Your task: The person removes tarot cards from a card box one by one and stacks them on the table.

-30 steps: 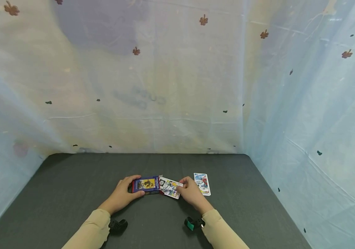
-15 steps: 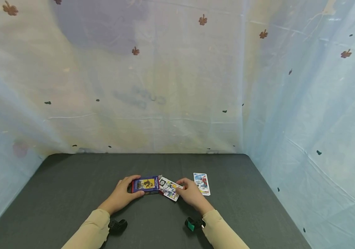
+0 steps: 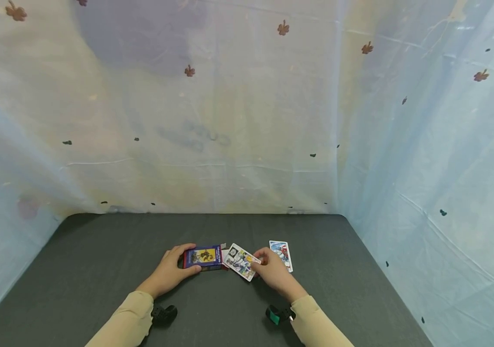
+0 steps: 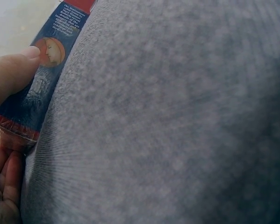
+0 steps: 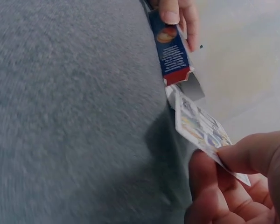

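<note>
A blue and red card box (image 3: 203, 256) lies on the dark table, gripped by my left hand (image 3: 170, 272) between thumb and fingers. Its right end is open, with a flap (image 5: 192, 87) sticking out. Between thumb and curled fingers, my right hand (image 3: 274, 271) pinches an illustrated card (image 3: 241, 262) just outside that open end. The card is tilted, its far end close to the box mouth in the right wrist view. In the left wrist view, the left thumb presses the printed narrow side of the box (image 4: 43, 70). Behind the right hand lie illustrated cards (image 3: 282, 254), partly covered.
The dark grey table (image 3: 203, 318) reaches back to a pale plastic curtain (image 3: 247, 120) printed with leaves. More of the curtain hangs along the left and right sides. Black wrist straps (image 3: 163, 315) sit at both sleeves.
My right hand has moved slightly right and drawn the card away from the box mouth, turning it a little. My left hand and the box have stayed in place.
</note>
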### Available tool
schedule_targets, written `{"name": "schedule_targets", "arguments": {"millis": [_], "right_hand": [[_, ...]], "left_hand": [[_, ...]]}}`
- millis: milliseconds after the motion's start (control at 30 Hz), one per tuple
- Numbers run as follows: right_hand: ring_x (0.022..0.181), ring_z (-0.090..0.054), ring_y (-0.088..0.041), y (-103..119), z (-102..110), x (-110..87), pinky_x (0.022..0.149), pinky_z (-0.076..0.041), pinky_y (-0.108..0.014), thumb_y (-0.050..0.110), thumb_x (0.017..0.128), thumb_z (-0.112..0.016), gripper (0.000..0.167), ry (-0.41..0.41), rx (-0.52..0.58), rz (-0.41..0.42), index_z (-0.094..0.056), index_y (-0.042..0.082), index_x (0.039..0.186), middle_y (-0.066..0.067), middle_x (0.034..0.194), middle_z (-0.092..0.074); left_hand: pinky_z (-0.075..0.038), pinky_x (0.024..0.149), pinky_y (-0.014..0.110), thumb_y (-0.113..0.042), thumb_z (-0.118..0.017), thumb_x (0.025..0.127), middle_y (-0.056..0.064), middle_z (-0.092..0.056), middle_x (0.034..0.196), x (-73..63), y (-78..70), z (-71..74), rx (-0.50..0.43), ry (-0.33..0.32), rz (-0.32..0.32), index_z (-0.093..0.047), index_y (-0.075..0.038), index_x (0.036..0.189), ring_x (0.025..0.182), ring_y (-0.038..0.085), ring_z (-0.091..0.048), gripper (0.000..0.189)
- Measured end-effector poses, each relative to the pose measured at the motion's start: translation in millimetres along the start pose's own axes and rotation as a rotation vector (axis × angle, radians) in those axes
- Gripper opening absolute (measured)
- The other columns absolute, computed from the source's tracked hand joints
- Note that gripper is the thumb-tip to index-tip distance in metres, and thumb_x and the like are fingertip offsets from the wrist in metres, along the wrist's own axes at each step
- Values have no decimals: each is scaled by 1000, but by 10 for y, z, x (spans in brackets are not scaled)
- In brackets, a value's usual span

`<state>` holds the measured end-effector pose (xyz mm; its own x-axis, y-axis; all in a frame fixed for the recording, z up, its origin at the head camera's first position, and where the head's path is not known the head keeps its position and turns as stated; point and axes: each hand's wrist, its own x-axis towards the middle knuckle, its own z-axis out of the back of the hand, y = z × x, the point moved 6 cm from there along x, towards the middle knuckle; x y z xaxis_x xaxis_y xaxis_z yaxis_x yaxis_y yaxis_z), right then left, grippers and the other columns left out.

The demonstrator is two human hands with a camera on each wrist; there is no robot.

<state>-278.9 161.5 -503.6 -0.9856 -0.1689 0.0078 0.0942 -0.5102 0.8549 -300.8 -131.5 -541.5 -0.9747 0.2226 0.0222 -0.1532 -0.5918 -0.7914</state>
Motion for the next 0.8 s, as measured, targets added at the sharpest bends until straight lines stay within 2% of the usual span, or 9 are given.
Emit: {"name": "schedule_targets", "arguments": {"millis": [233, 467, 567, 800], "right_hand": [[70, -60, -21, 31, 219, -89, 59, -47, -27, 5, 86, -66, 20, -64, 45, -3, -54, 0, 102, -5, 79, -61], [75, -63, -28, 11, 430, -174, 65, -52, -39, 5, 87, -68, 20, -103, 82, -36, -52, 0, 98, -8, 81, -58], [74, -63, -30, -15, 547, -198, 66, -52, -43, 6, 88, -68, 19, -153, 86, -48, -53, 0, 98, -10, 80, -58], [79, -67, -34, -161, 753, -208, 67, -54, -41, 6, 92, -64, 17, -284, 146, -103, -52, -2, 101, -20, 86, -61]], "left_hand": [[-37, 95, 54, -54, -74, 80, 7, -43, 141, -3, -37, 17, 1, 5, -9, -42, -26, 145, 121, 27, -37, 77], [-37, 95, 54, -54, -73, 80, 7, -42, 142, -2, -53, 19, 4, 9, -11, -42, -26, 145, 122, 27, -37, 77], [-37, 95, 54, -54, -73, 80, 7, -42, 143, -1, -42, 16, 5, 7, -13, -42, -26, 145, 121, 27, -37, 77], [-36, 96, 55, -55, -73, 80, 8, -40, 145, -15, -15, 20, -2, 5, -16, -42, -26, 145, 123, 28, -36, 78]]}}
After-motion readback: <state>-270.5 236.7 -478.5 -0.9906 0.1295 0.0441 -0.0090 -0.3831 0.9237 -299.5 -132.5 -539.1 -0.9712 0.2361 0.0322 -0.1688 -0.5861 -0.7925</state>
